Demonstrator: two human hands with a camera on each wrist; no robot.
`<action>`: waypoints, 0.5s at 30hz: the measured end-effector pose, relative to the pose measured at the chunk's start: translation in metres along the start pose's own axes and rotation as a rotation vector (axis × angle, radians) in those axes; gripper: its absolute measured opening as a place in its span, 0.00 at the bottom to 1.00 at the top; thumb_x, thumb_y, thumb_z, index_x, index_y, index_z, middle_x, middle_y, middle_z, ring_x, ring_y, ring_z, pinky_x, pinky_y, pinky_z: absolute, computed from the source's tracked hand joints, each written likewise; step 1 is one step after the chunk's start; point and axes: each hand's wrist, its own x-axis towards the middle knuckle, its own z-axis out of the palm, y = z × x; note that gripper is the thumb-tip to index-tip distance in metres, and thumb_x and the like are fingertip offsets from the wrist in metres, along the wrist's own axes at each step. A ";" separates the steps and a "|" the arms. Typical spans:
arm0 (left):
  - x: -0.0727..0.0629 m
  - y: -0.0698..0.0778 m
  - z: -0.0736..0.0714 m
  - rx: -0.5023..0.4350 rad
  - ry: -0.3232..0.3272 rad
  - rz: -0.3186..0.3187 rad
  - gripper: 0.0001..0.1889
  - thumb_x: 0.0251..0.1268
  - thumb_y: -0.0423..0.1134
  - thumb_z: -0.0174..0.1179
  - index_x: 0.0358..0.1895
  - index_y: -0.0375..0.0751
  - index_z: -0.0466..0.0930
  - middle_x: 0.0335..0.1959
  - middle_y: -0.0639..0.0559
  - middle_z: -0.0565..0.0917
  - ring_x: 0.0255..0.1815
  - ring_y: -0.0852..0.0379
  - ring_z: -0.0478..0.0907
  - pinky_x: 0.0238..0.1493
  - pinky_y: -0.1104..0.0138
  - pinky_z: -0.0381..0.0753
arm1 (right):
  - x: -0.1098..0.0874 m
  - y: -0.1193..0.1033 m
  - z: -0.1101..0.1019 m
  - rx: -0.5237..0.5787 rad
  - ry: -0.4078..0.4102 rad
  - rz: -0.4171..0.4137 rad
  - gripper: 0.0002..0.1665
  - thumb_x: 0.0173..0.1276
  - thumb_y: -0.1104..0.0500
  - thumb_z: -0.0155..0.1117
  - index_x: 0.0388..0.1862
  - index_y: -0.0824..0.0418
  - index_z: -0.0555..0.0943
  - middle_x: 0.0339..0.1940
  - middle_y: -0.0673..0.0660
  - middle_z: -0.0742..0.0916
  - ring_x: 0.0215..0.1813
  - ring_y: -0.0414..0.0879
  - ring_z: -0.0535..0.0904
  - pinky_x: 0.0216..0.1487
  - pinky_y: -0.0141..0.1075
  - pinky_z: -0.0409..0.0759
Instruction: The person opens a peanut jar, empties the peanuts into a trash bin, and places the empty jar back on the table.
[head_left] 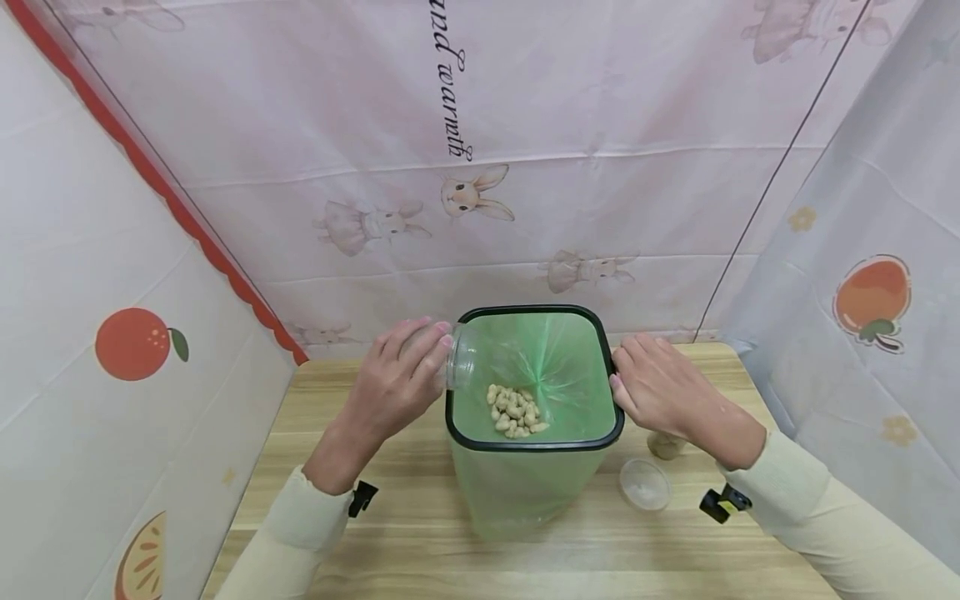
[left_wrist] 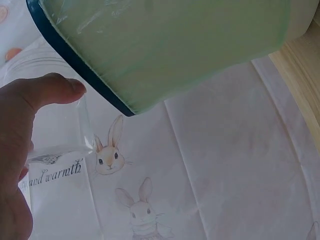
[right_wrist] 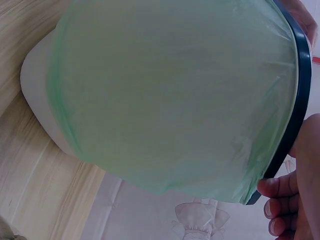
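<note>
A trash bin with a black rim (head_left: 536,446) stands on the table, lined with a pale green plastic bag (head_left: 525,492). Inside, a small heap of peanuts (head_left: 516,412) lies on the bag. My left hand (head_left: 401,371) grips a clear jar (head_left: 463,357), tipped sideways with its mouth over the bin's left edge. In the left wrist view the part of the jar (left_wrist: 60,125) that shows is see-through and looks empty. My right hand (head_left: 663,387) holds the rim on the right side, its fingers (right_wrist: 280,186) curled at the edge.
A clear round lid (head_left: 645,485) lies on the wooden table (head_left: 360,533), right of the bin. Partly hidden under my right wrist is a small container (head_left: 666,444) with pale contents. Printed cloth walls (head_left: 360,125) enclose the table at the back and sides.
</note>
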 end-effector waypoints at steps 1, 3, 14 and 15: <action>-0.001 -0.001 0.000 -0.004 0.011 -0.011 0.29 0.50 0.36 0.73 0.59 0.33 0.80 0.60 0.39 0.85 0.58 0.37 0.83 0.56 0.49 0.85 | 0.000 0.000 0.000 0.001 -0.004 0.001 0.13 0.69 0.55 0.48 0.27 0.61 0.73 0.25 0.55 0.71 0.30 0.50 0.63 0.33 0.39 0.60; -0.002 -0.001 0.000 -0.015 0.028 -0.035 0.31 0.47 0.36 0.75 0.58 0.31 0.78 0.59 0.37 0.85 0.58 0.37 0.83 0.55 0.49 0.85 | 0.000 -0.001 -0.001 0.005 -0.010 0.004 0.14 0.69 0.55 0.48 0.27 0.61 0.73 0.25 0.55 0.71 0.30 0.50 0.63 0.33 0.39 0.60; -0.018 -0.007 -0.006 -0.162 0.022 -0.251 0.47 0.30 0.38 0.85 0.61 0.22 0.73 0.56 0.29 0.82 0.56 0.35 0.83 0.55 0.47 0.87 | 0.000 0.000 0.000 0.010 -0.006 0.002 0.13 0.69 0.55 0.48 0.27 0.61 0.73 0.26 0.55 0.72 0.31 0.51 0.64 0.33 0.39 0.62; -0.021 -0.007 -0.006 -0.175 0.005 -0.281 0.48 0.29 0.38 0.86 0.61 0.23 0.73 0.56 0.29 0.82 0.56 0.35 0.83 0.54 0.47 0.87 | 0.000 0.000 0.001 0.011 -0.004 0.002 0.13 0.68 0.55 0.48 0.27 0.61 0.73 0.26 0.55 0.72 0.31 0.51 0.64 0.33 0.39 0.62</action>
